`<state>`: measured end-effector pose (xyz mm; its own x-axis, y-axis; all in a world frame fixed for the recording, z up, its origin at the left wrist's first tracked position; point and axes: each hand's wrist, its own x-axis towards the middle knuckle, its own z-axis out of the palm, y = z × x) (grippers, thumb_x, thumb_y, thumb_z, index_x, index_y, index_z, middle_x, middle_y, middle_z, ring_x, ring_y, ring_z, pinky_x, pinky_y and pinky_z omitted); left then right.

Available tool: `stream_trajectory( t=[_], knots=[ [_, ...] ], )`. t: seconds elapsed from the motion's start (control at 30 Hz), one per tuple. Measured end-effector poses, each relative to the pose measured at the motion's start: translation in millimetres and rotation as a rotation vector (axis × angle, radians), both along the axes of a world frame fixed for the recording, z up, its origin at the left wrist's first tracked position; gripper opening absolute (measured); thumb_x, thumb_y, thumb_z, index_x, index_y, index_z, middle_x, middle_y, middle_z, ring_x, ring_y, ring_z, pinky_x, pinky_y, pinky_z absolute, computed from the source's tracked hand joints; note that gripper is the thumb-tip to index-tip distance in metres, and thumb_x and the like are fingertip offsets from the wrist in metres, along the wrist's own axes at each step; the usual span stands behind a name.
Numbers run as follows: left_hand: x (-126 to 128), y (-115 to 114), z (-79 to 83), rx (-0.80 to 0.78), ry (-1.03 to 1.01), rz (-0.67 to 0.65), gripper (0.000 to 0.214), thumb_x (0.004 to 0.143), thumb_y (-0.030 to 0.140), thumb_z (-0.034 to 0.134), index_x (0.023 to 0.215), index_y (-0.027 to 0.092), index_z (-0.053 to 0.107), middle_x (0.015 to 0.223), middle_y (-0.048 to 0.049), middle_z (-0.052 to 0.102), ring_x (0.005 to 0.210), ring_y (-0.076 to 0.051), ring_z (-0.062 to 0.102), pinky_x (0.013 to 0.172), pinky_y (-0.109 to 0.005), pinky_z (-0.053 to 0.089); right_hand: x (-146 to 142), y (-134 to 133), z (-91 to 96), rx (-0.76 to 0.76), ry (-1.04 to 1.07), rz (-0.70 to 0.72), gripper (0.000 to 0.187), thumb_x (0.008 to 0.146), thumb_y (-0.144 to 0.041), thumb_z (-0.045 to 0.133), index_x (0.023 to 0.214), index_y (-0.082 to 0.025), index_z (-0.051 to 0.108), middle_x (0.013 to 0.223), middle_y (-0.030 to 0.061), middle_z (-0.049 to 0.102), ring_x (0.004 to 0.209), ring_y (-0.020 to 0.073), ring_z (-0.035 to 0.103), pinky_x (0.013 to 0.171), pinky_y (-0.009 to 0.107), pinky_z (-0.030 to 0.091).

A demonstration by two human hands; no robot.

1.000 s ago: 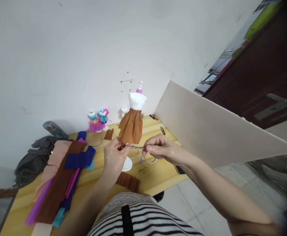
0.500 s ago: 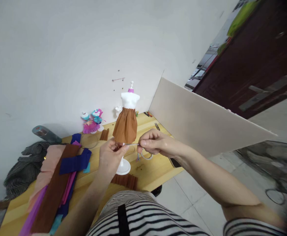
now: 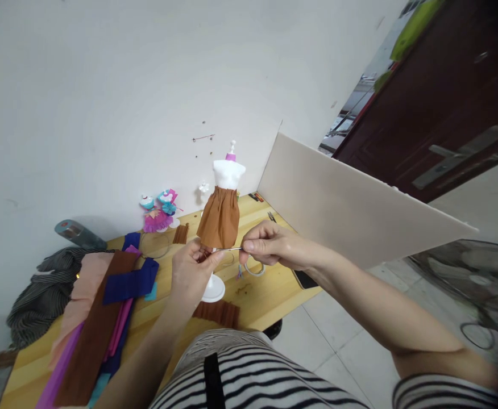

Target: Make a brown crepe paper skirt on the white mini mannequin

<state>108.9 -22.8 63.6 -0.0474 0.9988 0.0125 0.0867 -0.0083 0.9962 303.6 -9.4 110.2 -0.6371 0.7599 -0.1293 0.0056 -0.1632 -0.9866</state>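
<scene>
A small white dress form [image 3: 229,174] on a round white base [image 3: 213,289] wears a gathered brown skirt [image 3: 219,218]. It leans slightly to the right. My left hand [image 3: 191,270] pinches the skirt's hem at the lower left, thumb pressed to fingers. From the right, my right hand [image 3: 270,244] grips a thin metal needle [image 3: 231,249] between thumb and fingers, its tip reaching to the hem by my left thumb. Whether the tip is in the cloth, I cannot tell.
Folded fabric strips [image 3: 91,318] in several colours cover the table's left side. Behind are dressed doll forms [image 3: 159,210] and a bottle [image 3: 78,234]. A tape roll [image 3: 255,267] and a phone [image 3: 304,279] lie right. A pale board [image 3: 351,199] stands along the right edge.
The dress form's top has tilted a little to the right. Both hands keep nearly the same place and grip, and the needle remains at the hem.
</scene>
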Motion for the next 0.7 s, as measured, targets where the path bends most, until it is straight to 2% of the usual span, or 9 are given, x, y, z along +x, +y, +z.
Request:
stream_trajectory(
  t=[0.53, 0.7],
  knots=[
    [2.1, 0.3, 2.3, 0.015, -0.008, 0.008, 0.012, 0.057, 0.02, 0.071, 0.061, 0.016, 0.06, 0.055, 0.0013, 0.065, 0.054, -0.014, 0.061, 0.052, -0.022, 0.046, 3.1, -5.7, 4.3, 0.044, -0.062, -0.041, 0.038, 0.076, -0.045, 0.069, 0.07, -0.008, 0.068, 0.041, -0.0106, 0.03, 0.039, 0.003, 0.019, 0.038, 0.022, 0.011],
    [2.1, 0.2, -0.5, -0.005, 0.003, -0.005, 0.015, 0.058, 0.023, 0.074, 0.065, 0.016, 0.062, 0.06, 0.0001, 0.067, 0.056, -0.014, 0.061, 0.055, -0.023, 0.047, 6.5, -5.6, 4.1, 0.021, -0.052, -0.033, 0.038, 0.076, -0.045, 0.068, 0.072, -0.008, 0.068, 0.04, -0.0108, 0.03, 0.038, 0.0032, 0.019, 0.039, 0.023, 0.011]
  ],
)
